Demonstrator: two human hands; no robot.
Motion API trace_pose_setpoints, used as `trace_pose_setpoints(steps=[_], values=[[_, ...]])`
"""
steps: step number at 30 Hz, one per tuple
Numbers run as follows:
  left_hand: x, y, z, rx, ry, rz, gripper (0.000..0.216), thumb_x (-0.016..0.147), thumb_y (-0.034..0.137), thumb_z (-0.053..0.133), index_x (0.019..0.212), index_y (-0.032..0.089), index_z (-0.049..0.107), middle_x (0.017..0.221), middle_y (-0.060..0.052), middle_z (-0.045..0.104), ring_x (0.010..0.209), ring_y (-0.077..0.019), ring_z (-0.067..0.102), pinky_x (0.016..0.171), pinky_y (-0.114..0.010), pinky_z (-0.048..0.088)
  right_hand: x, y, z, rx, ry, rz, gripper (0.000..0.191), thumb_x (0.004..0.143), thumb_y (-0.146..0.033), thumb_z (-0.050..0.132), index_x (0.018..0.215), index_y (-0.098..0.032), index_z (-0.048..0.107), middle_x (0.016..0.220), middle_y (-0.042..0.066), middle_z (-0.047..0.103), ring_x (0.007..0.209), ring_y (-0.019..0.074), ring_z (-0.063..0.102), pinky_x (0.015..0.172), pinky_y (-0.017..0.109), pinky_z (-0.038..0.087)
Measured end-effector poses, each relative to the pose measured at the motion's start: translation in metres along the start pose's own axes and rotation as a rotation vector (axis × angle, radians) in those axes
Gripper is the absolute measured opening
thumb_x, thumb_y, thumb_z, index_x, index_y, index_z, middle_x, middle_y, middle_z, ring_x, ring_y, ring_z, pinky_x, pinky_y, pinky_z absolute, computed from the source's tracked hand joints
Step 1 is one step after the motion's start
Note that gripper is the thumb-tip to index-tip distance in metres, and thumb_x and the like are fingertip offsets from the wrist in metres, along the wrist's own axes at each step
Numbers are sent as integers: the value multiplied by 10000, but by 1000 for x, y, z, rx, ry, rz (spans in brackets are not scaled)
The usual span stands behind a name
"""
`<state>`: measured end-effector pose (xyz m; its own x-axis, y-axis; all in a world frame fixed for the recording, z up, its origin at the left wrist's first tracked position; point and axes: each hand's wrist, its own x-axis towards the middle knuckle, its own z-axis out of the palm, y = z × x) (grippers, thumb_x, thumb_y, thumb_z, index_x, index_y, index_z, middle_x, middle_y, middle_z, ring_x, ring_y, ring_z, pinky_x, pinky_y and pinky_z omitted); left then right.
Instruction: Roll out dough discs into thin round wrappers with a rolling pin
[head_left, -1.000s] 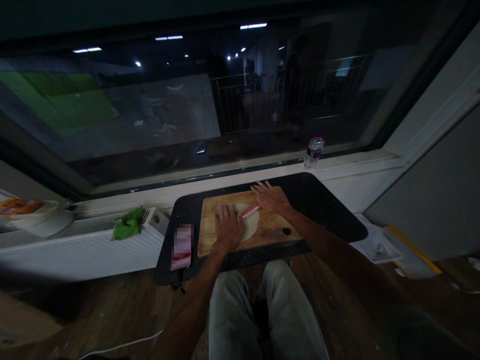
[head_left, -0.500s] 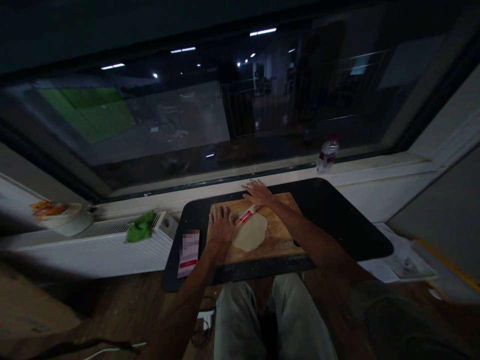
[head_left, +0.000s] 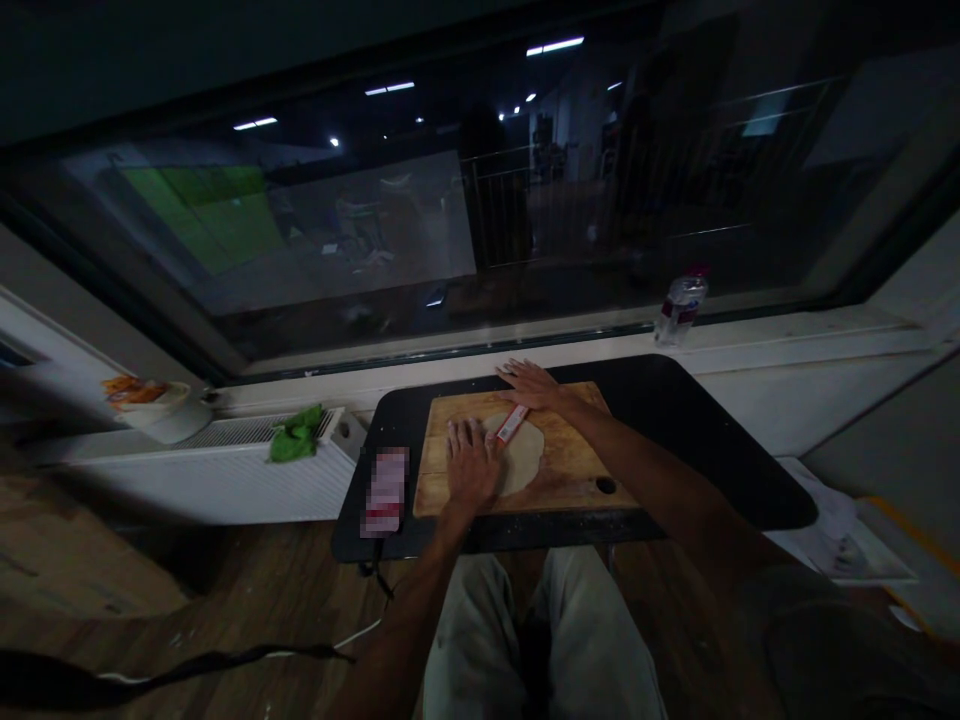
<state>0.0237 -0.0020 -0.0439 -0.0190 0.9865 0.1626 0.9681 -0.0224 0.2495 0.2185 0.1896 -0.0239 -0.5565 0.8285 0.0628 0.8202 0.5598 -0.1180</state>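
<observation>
A wooden cutting board [head_left: 570, 455] lies on a small black table [head_left: 690, 440]. A flat round of pale dough [head_left: 529, 452] rests on the board. Across the dough lies a thin red and white roller [head_left: 512, 424]. My left hand [head_left: 470, 465] presses flat on the roller's near end, fingers stretched out. My right hand [head_left: 531, 384] lies flat on its far end, fingers spread.
A red and white packet [head_left: 385, 492] sits on the table's left side. A plastic bottle [head_left: 679, 306] stands on the window sill. A green cloth [head_left: 297, 434] and a white bowl [head_left: 165, 408] rest on the radiator at left. Papers [head_left: 840, 530] lie at right. My knees are under the table.
The roller went away from me over the dough and has come back toward me, both palms moving with it. The camera view has shifted to the left.
</observation>
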Motion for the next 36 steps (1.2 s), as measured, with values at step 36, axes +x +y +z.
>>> trace_pose_setpoints(steps=[36], values=[[-28, 21, -22, 40, -165, 455, 546, 1202, 370, 371, 1672, 193, 585, 1787, -181, 548, 1696, -307, 496, 1368, -517, 448, -217, -56, -19, -139, 135, 347, 618, 1152, -285, 387, 1670, -22, 600, 1766, 260, 549, 1747, 356, 372, 1450, 601, 210]])
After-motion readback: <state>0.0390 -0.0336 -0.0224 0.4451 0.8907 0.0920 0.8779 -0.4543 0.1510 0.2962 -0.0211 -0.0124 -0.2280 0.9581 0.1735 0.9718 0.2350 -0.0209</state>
